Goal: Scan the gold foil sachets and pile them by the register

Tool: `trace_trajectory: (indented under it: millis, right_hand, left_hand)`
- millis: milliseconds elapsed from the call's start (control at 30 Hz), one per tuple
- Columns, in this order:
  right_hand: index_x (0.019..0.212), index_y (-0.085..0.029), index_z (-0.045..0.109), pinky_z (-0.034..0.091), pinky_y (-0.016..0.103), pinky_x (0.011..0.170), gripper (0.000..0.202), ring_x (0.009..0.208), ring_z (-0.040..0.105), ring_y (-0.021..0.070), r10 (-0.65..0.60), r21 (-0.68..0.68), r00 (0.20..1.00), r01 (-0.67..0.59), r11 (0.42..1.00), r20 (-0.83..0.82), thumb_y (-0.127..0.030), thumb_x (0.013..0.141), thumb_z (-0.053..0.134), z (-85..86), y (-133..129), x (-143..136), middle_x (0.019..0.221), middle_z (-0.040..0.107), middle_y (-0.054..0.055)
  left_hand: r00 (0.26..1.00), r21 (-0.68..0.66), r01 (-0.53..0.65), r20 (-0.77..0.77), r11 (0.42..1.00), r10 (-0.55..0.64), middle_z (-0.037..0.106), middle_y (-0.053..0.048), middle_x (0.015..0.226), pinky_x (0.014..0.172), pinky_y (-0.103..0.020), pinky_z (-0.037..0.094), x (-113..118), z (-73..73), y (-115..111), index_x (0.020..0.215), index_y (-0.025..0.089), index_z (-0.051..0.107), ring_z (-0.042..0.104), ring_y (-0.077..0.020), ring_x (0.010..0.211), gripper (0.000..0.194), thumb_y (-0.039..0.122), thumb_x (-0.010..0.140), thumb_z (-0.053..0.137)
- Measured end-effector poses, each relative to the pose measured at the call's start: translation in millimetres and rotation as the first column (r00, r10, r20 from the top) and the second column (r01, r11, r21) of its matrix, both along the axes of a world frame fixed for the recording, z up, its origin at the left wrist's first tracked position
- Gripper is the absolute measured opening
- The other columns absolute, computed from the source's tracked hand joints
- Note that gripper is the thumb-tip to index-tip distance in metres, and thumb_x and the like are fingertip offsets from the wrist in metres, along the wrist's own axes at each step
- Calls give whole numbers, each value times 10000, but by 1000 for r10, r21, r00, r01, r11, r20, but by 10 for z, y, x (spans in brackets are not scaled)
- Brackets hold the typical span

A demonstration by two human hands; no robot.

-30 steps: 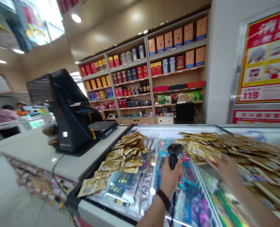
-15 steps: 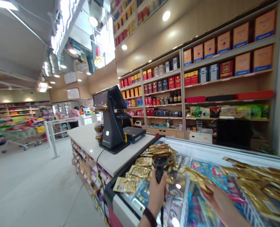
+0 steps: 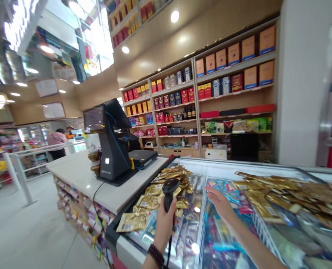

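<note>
A black handheld barcode scanner (image 3: 170, 186) stands upright in my left hand (image 3: 165, 216), with fingers wrapped round its handle and a cable hanging below. Behind and beside it, gold foil packets (image 3: 132, 221) lie in a heap on the glass top of a chest freezer (image 3: 137, 244). My right hand (image 3: 221, 203) is stretched out over the glass, fingers extended and holding nothing visible. To its right, another spread of gold packets (image 3: 263, 205) lies on the freezer top. Under the glass are colourful bagged goods (image 3: 224, 239) and white wire dividers (image 3: 201, 228).
A black checkout terminal (image 3: 109, 149) and a flat dark device (image 3: 143, 158) stand on the white counter (image 3: 78, 183) at left. Shelves of boxed goods (image 3: 174, 99) line the back wall. A person (image 3: 57, 142) stands beyond the metal railing (image 3: 22, 179).
My right hand has let go of the gold packets it held, and its fingers are now extended. The view has turned right; my left hand keeps its hold on the barcode scanner.
</note>
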State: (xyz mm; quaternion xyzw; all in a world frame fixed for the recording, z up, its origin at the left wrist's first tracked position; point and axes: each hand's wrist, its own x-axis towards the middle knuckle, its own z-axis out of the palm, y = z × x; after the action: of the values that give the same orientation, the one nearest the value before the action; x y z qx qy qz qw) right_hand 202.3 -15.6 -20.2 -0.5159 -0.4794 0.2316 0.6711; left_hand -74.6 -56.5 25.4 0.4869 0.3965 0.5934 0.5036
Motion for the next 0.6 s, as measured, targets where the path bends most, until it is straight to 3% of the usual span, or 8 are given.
trace_trajectory:
  millis: [67,167,267,400,500,600]
  right_hand:
    - [887,-357,836,679,744,1219,440,1277,897,516,-192,-40,976,197,980,103,-761,712,831,-33,-253,593,1165,973,162]
    - [893,-353,789,623,783,1271,385,1291,875,545,-430,-47,851,464,885,301,-701,729,800,-25,-696,1421,1151,958,192]
    - [891,-348,765,615,781,1267,324,1306,853,555,-517,-74,699,626,776,494,-631,752,840,-15,-1076,1928,1117,943,190]
    - [982,-277,848,606,718,1272,434,1415,809,562,-447,-158,567,723,673,692,-650,775,923,-62,-1334,2031,1288,911,257]
    - [1059,-264,888,615,699,1251,477,1452,790,565,-390,-158,526,725,670,756,-663,800,933,-126,-1379,1932,1424,888,257]
    - [996,-301,888,655,640,1196,326,1355,837,506,-407,-119,519,714,690,751,-581,831,913,-173,-1379,1905,1329,924,190]
  left_hand:
    - [999,7,39,5,999,-39,570,112,642,471,-228,439,126,-5,-15,964,271,641,497,-94,446,896,1041,677,998]
    - [999,16,49,22,999,-50,551,119,637,470,-227,434,363,27,-30,980,262,658,476,-87,445,948,1093,646,971]
    - [992,33,119,36,992,-120,553,115,637,474,-222,421,645,110,-49,949,266,632,477,-85,455,953,1103,637,965]
    - [974,54,218,52,974,-221,547,124,623,472,-222,403,1094,208,-109,972,271,619,468,-84,443,919,1070,679,966]
    - [958,59,274,65,960,-278,533,133,622,481,-225,412,1466,200,-181,965,280,590,441,-74,438,879,1042,721,954]
    - [944,35,324,56,945,-325,539,131,635,484,-229,407,1815,134,-262,975,287,577,447,-77,443,859,1030,746,943]
